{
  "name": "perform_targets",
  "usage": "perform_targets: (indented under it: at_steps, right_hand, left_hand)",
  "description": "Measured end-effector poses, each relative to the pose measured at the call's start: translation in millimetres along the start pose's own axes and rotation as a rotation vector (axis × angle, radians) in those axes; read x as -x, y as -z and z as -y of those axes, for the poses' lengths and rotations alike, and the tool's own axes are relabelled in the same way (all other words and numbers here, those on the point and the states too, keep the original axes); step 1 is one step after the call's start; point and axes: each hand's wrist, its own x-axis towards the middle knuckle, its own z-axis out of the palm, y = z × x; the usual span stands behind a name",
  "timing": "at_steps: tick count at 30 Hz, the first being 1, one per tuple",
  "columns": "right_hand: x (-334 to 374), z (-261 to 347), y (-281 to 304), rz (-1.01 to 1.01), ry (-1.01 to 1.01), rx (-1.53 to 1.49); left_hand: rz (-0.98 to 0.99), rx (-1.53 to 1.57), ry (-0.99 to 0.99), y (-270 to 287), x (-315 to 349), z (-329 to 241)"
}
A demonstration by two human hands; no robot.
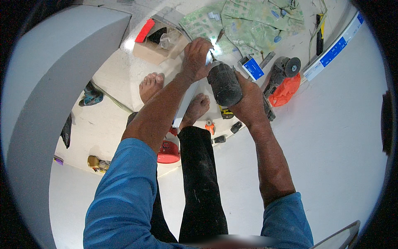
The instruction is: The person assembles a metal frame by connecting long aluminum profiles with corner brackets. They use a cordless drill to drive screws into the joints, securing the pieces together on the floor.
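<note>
While a grey curved wall (45,103) fills the left side and a small blue tool (90,98) lies on the floor beside it, the person stands barefoot, the left hand (196,58) clamped on the top end of a pale metal strip (185,103) standing between the feet. Next, the right hand (248,101) grips a dark power drill (224,83), its bit at the strip just beside the left fingers. Farther right lies an angle grinder (280,72) beside an orange cloth (285,91). If the bit skids off the metal, I judge it could strike those fingers or the toes below.
</note>
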Motion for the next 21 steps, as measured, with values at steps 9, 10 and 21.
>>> perform_targets:
  at_steps: [9, 10, 21]
  right_hand:
    - [0, -3, -2, 0.016, 0.014, 0.020]
    - [1, -2, -2, 0.011, 0.016, 0.041]
    - [0, -4, -4, -0.016, 0.049, 0.015]
  left_hand:
    - [-0.010, 0.132, -0.007, 7, -3, -4]
    - [-0.023, 0.117, -0.015, 8, -4, -5]
    - [0.021, 0.085, 0.027, 12, -5, -9]
